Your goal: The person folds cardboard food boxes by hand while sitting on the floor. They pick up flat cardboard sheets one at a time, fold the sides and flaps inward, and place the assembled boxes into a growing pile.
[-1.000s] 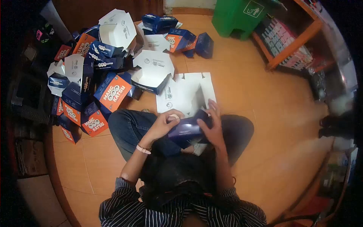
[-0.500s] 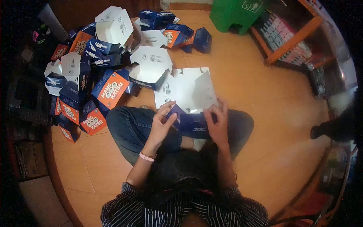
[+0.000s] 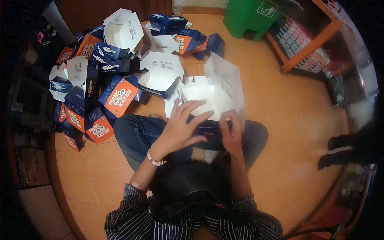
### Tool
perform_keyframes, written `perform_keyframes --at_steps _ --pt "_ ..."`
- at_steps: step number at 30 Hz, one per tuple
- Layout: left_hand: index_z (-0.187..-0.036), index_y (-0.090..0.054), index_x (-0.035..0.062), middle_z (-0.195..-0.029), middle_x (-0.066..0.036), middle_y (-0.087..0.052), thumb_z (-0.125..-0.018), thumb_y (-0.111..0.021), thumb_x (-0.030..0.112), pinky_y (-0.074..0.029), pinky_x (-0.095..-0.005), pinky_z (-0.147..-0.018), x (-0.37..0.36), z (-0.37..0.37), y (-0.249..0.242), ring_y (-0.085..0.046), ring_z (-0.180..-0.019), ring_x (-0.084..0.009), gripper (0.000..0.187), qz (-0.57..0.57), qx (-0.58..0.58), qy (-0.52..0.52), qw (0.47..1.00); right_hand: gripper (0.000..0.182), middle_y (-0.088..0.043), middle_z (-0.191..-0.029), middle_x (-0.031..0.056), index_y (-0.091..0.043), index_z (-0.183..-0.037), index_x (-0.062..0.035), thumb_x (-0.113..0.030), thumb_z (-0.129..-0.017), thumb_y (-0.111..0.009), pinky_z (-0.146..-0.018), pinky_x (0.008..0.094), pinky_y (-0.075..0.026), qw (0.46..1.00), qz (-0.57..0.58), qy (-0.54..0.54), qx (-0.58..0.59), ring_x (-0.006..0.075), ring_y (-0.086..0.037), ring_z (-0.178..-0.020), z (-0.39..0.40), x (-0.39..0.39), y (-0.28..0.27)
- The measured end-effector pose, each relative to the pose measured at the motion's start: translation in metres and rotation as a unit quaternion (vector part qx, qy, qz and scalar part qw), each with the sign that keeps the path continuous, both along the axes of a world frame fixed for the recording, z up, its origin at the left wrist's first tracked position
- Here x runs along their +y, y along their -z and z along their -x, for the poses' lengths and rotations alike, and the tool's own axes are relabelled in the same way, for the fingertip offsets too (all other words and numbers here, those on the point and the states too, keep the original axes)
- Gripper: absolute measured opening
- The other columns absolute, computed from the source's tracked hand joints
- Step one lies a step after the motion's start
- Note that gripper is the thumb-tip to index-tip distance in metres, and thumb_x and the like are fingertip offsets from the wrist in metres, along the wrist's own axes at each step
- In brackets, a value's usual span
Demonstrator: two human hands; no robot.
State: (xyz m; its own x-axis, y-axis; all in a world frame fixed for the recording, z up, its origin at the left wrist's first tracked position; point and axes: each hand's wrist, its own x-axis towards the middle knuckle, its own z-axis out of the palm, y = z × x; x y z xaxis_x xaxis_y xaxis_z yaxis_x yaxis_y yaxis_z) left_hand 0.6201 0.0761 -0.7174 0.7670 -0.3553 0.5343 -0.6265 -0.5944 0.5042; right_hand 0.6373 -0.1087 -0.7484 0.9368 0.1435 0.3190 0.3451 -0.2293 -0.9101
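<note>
I'd call this cardboard food box (image 3: 212, 94) light and floppy; right hand (image 3: 231, 134) pinches its 6 o'clock edge, left hand (image 3: 180, 128) is spread flat.

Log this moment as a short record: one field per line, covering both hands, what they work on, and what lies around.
left hand: fingers spread, over the near blue wall of the box
right hand: pinching the box's near right corner
box: half-folded, white inside, on the lap, lid flap raised
pile of folded boxes: blue and orange, on the floor to the left
green bin: upright, far side
floor: orange tiles
</note>
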Motion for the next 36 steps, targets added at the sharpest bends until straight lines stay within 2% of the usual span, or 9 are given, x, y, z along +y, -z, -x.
perform_keyframes --at_steps 4,9,11,12,17,19,28,33,36 --pt "-0.107 -0.06 0.0194 -0.096 -0.009 -0.048 -0.067 -0.066 0.015 -0.029 -0.0517 -0.095 0.051 -0.037 -0.003 -0.045 -0.101 -0.03 0.04 -0.093 -0.143 -0.146 0.974 0.056 0.003 -0.143 0.0234 -0.046 -0.125 -0.0194 -0.025 -0.073 -0.068 -0.105 0.048 -0.012 0.975 0.106 -0.07 -0.181 0.0381 -0.001 -0.134 0.002 0.022 -0.022" --pt "-0.132 -0.033 0.0134 -0.139 -0.021 -0.021 -0.071 -0.066 0.028 -0.01 -0.063 -0.097 0.111 -0.133 -0.066 -0.017 -0.127 -0.0435 0.071 -0.015 -0.4 -0.492 0.773 0.062 0.002 -0.143 0.024 -0.04 -0.13 -0.0141 -0.021 -0.074 -0.068 -0.105 0.0478 -0.015 0.984 0.121 -0.023 -0.131 0.0374 -0.004 -0.133 0.009 0.002 -0.005" --pt "-0.129 -0.037 0.0117 -0.138 -0.022 -0.024 -0.07 -0.065 0.027 -0.013 -0.0617 -0.098 0.099 -0.148 -0.024 -0.021 -0.126 -0.042 0.066 -0.088 -0.334 -0.398 0.85 0.06 -0.001 -0.143 0.0201 -0.036 -0.131 -0.0086 -0.016 -0.078 -0.063 -0.104 0.0468 -0.021 0.999 -0.014 0.046 -0.018 0.0352 -0.012 -0.132 0.009 -0.009 0.013" --pt "-0.124 -0.042 0.009 -0.135 -0.021 -0.031 -0.07 -0.066 0.026 -0.014 -0.0618 -0.098 0.082 -0.148 0.002 -0.025 -0.125 -0.0394 0.062 -0.16 -0.143 -0.339 0.916 0.06 -0.001 -0.143 0.0201 -0.036 -0.131 -0.0086 -0.016 -0.078 -0.063 -0.104 0.0468 -0.021 0.999 -0.013 0.048 -0.014 0.0352 -0.012 -0.132 0.01 -0.012 0.014" --pt "-0.124 -0.043 0.0134 -0.13 -0.012 -0.039 -0.065 -0.073 0.033 -0.032 -0.0493 -0.097 -0.038 -0.12 0.215 -0.034 -0.123 -0.0321 0.069 -0.239 0.139 0.05 0.96 0.054 -0.007 -0.142 0.0104 -0.032 -0.132 -0.0063 -0.007 -0.084 -0.055 -0.1 0.0438 -0.032 0.99 -0.093 0.096 0.044 0.0288 -0.023 -0.129 0.015 -0.023 0.026" --pt "-0.123 -0.045 0.0098 -0.126 -0.015 -0.044 -0.061 -0.076 0.03 -0.038 -0.0382 -0.096 -0.059 -0.108 0.226 -0.043 -0.116 -0.0322 0.072 -0.232 0.183 0.058 0.954 0.054 -0.007 -0.142 0.0102 -0.031 -0.132 -0.0063 -0.006 -0.083 -0.055 -0.099 0.0433 -0.032 0.99 -0.095 0.096 0.048 0.0287 -0.023 -0.129 0.017 -0.03 0.029" --pt "-0.098 -0.062 0.0142 -0.1 -0.007 -0.06 -0.067 -0.068 0.043 -0.045 -0.039 -0.079 -0.05 -0.164 0.245 -0.057 -0.092 -0.0273 0.043 -0.227 0.198 0.156 0.941 0.055 -0.017 -0.14 0.01 -0.03 -0.131 -0.007 0.0 -0.082 -0.054 -0.098 0.0417 -0.035 0.975 -0.137 0.127 0.12 0.0276 -0.026 -0.129 0.032 -0.051 0.056" --pt "-0.092 -0.065 0.0103 -0.083 -0.013 -0.064 -0.079 -0.056 0.028 -0.047 -0.038 -0.072 -0.049 -0.171 0.241 -0.06 -0.076 -0.0316 0.024 -0.136 0.268 0.059 0.952 0.054 -0.021 -0.138 0.011 -0.032 -0.13 -0.0072 0.0 -0.081 -0.054 -0.096 0.0416 -0.037 0.974 -0.144 0.113 0.135 0.0281 -0.028 -0.127 0.029 -0.045 0.06" --pt "-0.092 -0.065 0.0093 -0.079 -0.009 -0.065 -0.074 -0.059 0.016 -0.048 -0.0329 -0.062 -0.036 -0.178 0.244 -0.06 -0.068 -0.0225 0.02 -0.066 0.328 0.157 0.929 0.051 -0.022 -0.137 0.0115 -0.034 -0.128 -0.0062 0.0 -0.082 -0.054 -0.096 0.0413 -0.038 0.974 -0.144 0.114 0.135 0.0281 -0.03 -0.126 0.031 -0.044 0.062"
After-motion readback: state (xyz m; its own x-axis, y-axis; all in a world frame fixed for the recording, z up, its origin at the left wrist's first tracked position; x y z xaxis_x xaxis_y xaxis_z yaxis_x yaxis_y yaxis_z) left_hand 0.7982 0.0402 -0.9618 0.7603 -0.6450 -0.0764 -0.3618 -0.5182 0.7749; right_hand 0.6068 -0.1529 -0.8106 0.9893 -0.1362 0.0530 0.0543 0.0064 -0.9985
